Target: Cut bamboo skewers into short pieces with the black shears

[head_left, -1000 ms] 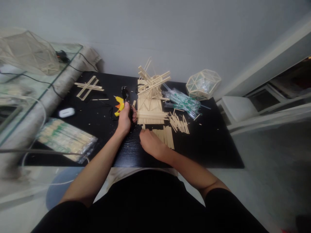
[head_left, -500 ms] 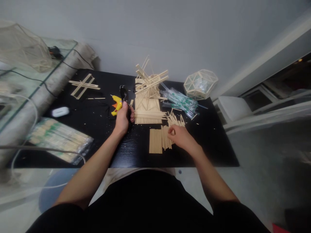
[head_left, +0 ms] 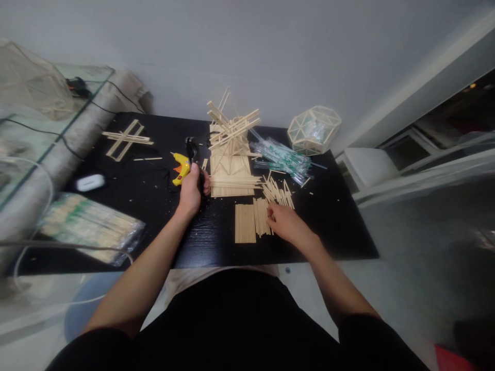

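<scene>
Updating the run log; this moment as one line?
left hand: gripping dark tool | right hand: at short sticks, grip unclear | glue gun: beside left hand

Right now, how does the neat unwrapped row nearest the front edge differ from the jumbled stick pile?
The neat row has sticks side by side; the jumbled pile lies at mixed angles. The neat row's ends look even; the jumbled pile's, ragged. Both are pale sticks on the black table.

Frame [head_left: 33,80] cut off, right grip [head_left: 286,222] unclear
</scene>
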Action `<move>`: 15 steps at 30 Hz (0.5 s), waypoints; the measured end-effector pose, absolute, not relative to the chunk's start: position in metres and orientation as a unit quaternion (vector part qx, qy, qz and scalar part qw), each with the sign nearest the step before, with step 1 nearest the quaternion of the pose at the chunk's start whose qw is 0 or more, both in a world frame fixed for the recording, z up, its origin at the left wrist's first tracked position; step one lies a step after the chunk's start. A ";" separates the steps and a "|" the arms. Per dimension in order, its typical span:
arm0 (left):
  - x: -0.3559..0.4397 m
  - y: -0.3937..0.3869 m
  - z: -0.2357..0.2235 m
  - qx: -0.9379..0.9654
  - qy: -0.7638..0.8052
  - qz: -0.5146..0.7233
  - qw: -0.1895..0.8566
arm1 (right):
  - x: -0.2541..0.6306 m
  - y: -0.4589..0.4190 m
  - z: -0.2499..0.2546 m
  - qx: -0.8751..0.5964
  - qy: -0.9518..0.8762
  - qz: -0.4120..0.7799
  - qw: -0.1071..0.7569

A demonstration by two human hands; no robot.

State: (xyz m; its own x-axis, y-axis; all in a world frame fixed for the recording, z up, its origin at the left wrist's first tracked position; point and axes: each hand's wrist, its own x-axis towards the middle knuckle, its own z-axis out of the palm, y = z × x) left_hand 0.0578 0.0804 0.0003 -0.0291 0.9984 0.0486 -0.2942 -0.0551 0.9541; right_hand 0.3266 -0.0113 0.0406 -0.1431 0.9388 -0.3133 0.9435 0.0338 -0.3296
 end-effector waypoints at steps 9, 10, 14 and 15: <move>0.056 0.081 -0.002 0.427 0.401 0.594 0.552 | 0.333 -0.014 0.033 0.657 0.715 -0.238 -0.028; 0.056 0.081 -0.003 0.428 0.400 0.594 0.551 | 0.333 -0.014 0.033 0.661 0.711 -0.238 -0.028; 0.056 0.081 -0.002 0.435 0.401 0.592 0.547 | 0.332 -0.014 0.036 0.684 0.686 -0.243 -0.045; 0.056 0.081 -0.001 0.435 0.402 0.592 0.546 | 0.331 -0.014 0.037 0.690 0.679 -0.246 -0.054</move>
State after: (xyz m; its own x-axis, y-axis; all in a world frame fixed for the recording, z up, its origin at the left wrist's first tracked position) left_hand 0.0562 0.0805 -0.0011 -0.0250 0.9967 0.0768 -0.2962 -0.0808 0.9517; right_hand 0.3313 -0.0138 0.0366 -0.0428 0.9633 -0.2652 0.9099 -0.0721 -0.4085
